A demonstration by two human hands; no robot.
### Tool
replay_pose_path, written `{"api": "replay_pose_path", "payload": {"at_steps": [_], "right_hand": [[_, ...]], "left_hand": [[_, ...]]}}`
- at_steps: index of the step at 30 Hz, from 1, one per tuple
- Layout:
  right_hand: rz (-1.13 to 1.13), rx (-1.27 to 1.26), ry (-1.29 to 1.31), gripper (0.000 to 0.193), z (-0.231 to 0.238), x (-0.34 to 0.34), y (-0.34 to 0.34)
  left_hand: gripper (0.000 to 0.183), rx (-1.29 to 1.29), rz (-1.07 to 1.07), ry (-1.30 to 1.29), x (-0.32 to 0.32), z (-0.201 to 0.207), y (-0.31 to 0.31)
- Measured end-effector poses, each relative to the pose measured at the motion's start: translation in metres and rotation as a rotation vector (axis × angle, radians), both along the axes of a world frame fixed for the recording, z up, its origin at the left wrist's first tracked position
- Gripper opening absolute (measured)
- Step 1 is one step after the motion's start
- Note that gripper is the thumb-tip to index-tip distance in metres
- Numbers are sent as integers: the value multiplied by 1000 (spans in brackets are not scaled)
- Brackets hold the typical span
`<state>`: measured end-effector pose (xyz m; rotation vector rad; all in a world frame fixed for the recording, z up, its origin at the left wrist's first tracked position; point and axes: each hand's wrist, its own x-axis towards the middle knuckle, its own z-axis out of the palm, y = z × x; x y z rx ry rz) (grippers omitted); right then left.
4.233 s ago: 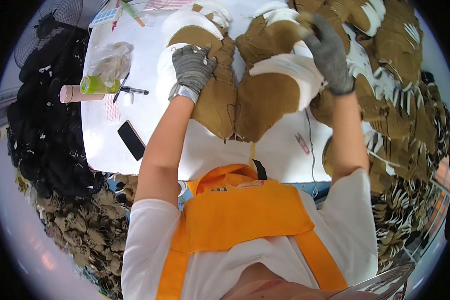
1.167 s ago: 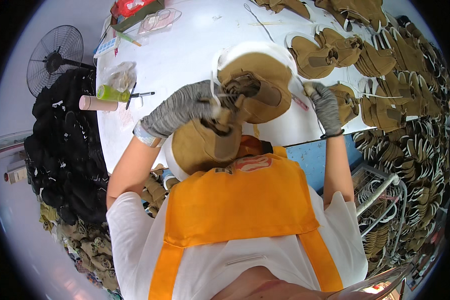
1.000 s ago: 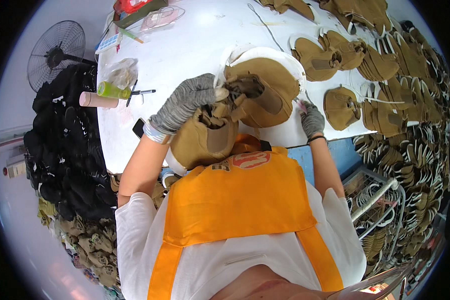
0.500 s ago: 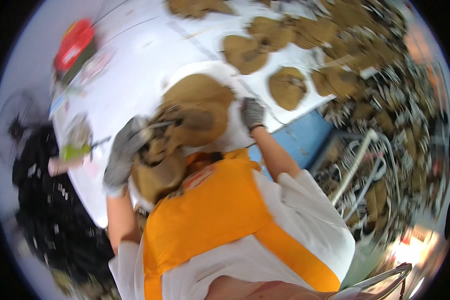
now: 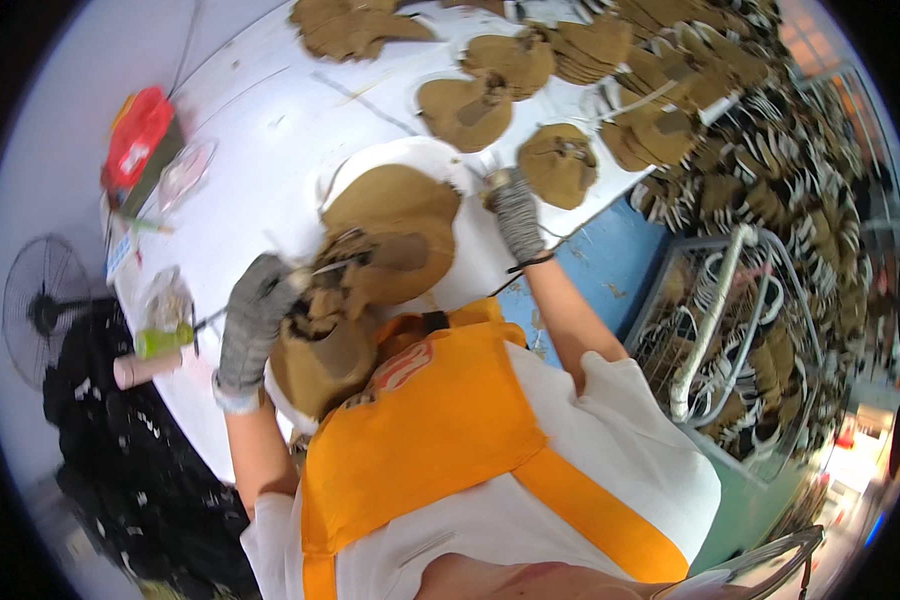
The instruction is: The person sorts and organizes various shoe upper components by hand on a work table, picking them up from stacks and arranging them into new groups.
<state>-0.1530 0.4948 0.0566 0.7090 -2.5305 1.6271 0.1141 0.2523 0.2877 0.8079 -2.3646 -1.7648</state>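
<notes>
Brown, soft-looking pieces (image 5: 395, 225) with rounded outlines lie on white backing in front of my body, a rumpled part with a pale strip at their left. My left hand (image 5: 258, 315), in a grey knitted glove, is curled at this rumpled edge; whatever its fingers pinch is hidden. Farther right, my right hand (image 5: 518, 215), also gloved, has bent fingers beside a round brown piece (image 5: 558, 165). Something small and pale shows at its fingertips, too unclear to name.
More brown pieces (image 5: 465, 112) and stacks lie across the white table (image 5: 270, 120). A wire basket (image 5: 710, 340) stands at the right, with many brown pieces beyond. At the left are a red bag (image 5: 142, 135), a fan (image 5: 45, 300) and black cloth (image 5: 130, 420).
The view has shifted and become sharper. My right hand has moved slightly closer to the round brown piece, fingers bent. My left hand stays at the rumpled edge.
</notes>
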Motion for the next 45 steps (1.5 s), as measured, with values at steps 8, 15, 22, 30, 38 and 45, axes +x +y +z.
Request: {"api": "replay_pose_path", "payload": {"at_steps": [8, 15, 22, 30, 38, 45], "right_hand": [[595, -53, 240, 32, 200, 88, -50], [682, 488, 512, 31, 226, 92, -51], [709, 340, 290, 36, 245, 114, -53], [794, 393, 538, 27, 239, 105, -66], [989, 627, 884, 30, 239, 104, -103], [1003, 623, 893, 26, 240, 111, -109]], "left_hand": [[25, 298, -220, 177, 22, -29, -26], [27, 132, -314, 140, 19, -31, -23], [29, 207, -193, 175, 25, -38, -14], [28, -56, -89, 240, 41, -34, -10], [27, -210, -29, 185, 38, -32, -8], [24, -497, -100, 220, 40, -25, -5]]}}
